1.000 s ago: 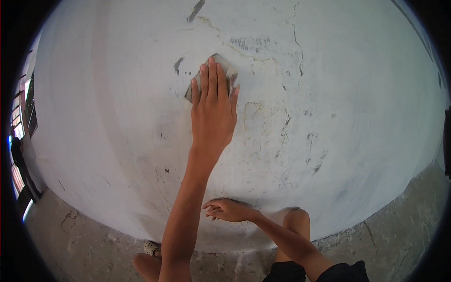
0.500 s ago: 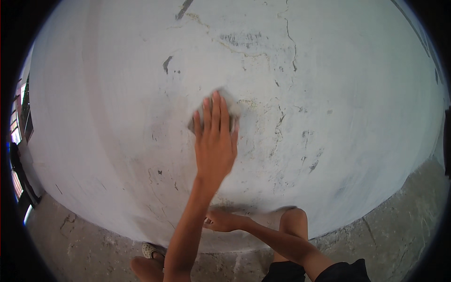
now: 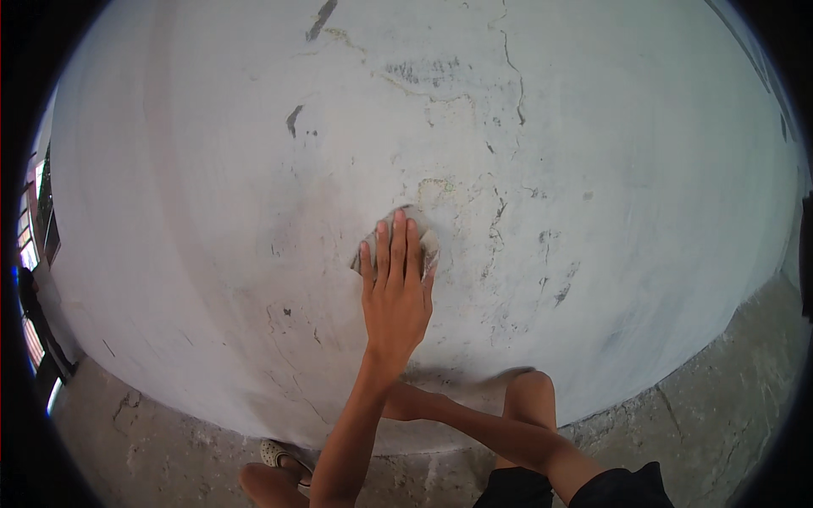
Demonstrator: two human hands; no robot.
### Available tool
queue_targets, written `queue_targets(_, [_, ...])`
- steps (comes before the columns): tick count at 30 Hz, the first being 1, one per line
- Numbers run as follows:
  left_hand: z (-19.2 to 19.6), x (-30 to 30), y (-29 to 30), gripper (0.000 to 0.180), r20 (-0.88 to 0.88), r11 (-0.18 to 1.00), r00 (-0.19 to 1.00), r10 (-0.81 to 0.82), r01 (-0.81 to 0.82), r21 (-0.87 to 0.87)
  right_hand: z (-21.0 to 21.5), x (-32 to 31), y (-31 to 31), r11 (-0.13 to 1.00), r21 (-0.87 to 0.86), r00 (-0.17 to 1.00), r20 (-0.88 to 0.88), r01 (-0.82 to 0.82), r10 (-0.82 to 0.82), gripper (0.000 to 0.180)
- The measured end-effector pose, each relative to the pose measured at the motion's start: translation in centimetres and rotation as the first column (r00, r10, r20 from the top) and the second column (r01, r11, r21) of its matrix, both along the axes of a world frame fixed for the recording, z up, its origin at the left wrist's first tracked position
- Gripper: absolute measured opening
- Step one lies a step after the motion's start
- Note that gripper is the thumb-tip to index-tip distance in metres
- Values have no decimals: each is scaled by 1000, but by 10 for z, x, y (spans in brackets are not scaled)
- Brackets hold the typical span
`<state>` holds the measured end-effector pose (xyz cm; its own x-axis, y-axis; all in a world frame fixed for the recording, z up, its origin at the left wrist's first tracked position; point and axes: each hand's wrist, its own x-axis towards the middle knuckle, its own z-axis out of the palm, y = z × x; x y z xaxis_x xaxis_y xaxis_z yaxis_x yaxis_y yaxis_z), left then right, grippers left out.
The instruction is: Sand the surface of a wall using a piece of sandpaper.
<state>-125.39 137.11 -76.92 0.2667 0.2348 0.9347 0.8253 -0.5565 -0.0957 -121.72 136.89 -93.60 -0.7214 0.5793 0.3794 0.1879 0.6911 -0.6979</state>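
My left hand [image 3: 395, 296] presses a grey, creased sheet that looks like sandpaper [image 3: 429, 247] flat against a white wall [image 3: 229, 152]. Its fingers point up and lie side by side over the sheet, whose edges stick out around them. One edge curls up beside the thumb. My right hand [image 3: 404, 401] is low, close to the wall's foot and behind my left forearm, which hides its fingers. Cracks, dark scuffs and patches of flaked paint [image 3: 437, 188] mark the wall around and above the sheet.
My bent knee [image 3: 530, 396] is close to the wall at the lower right. A foot in a beige clog [image 3: 273, 453] stands at the lower left. Rough grey concrete floor [image 3: 677, 423] meets the wall's base. A dark upright shape [image 3: 41, 326] is at the far left edge.
My left hand has slid down the wall with the sheet beneath it. My right hand stays low, and its fingers have gone out of sight behind my left forearm.
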Motion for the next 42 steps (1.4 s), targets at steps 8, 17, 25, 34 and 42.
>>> queue_targets(8, [104, -14, 12, 59, 63, 984, 997, 52, -62, 168, 12, -6, -10, 994, 106, 996, 74, 40, -48, 24])
queue_targets(17, [-1, 9, 0, 65, 0, 1000, 1000, -18, 18, 16, -27, -7, 11, 999, 51, 992, -125, -3, 9, 21])
queue_targets(25, [91, -21, 18, 62, 72, 979, 996, 61, -74, 192, -4, -7, -2, 977, 186, 981, 141, 104, -131, 22])
queue_targets(34, [22, -11, 15, 70, -215, 988, 974, 70, -38, 149, 13, -2, -14, 990, 91, 958, 258, 103, -124, 20])
queue_targets(42, [88, -23, 14, 65, -124, 974, 988, 90, -61, 218, -8, -9, -2, 992, 106, 960, 263, 75, -100, 28])
